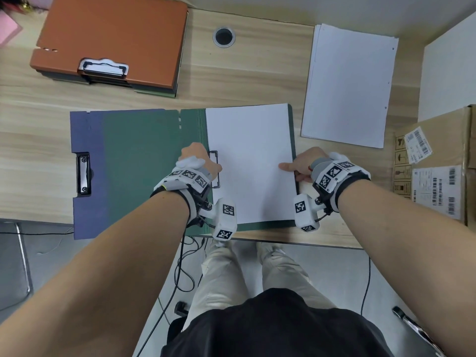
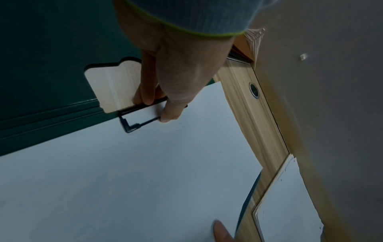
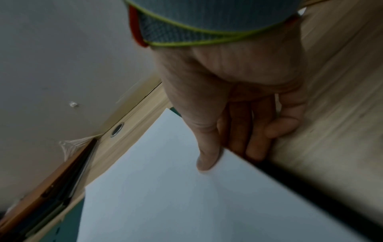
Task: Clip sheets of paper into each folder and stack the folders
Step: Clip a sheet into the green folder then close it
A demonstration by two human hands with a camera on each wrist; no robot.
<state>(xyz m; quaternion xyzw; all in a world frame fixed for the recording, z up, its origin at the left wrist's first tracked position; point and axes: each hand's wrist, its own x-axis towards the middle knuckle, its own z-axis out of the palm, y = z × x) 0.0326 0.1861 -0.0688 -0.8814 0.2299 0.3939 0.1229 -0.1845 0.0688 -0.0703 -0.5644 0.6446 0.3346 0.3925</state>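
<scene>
An open green folder [image 1: 144,161] lies on the desk with white sheets [image 1: 249,150] on its right half. At the sheets' left edge sits a black wire clip [image 1: 215,176]. My left hand [image 1: 198,161] grips that clip [image 2: 132,126], fingers on its bar and thumb on the wire frame over the sheets [image 2: 145,180]. My right hand [image 1: 301,166] pinches the sheets' right edge, thumb on top and fingers curled underneath. The right wrist view shows the same hold of the right hand [image 3: 230,157] on the sheets [image 3: 186,204].
A purple folder [image 1: 87,135] with its own clip [image 1: 83,173] lies under the green one, sticking out left. A stack of folders with an orange one on top [image 1: 110,39] sits back left. Loose paper [image 1: 347,86] lies back right, cardboard boxes [image 1: 438,176] at the right.
</scene>
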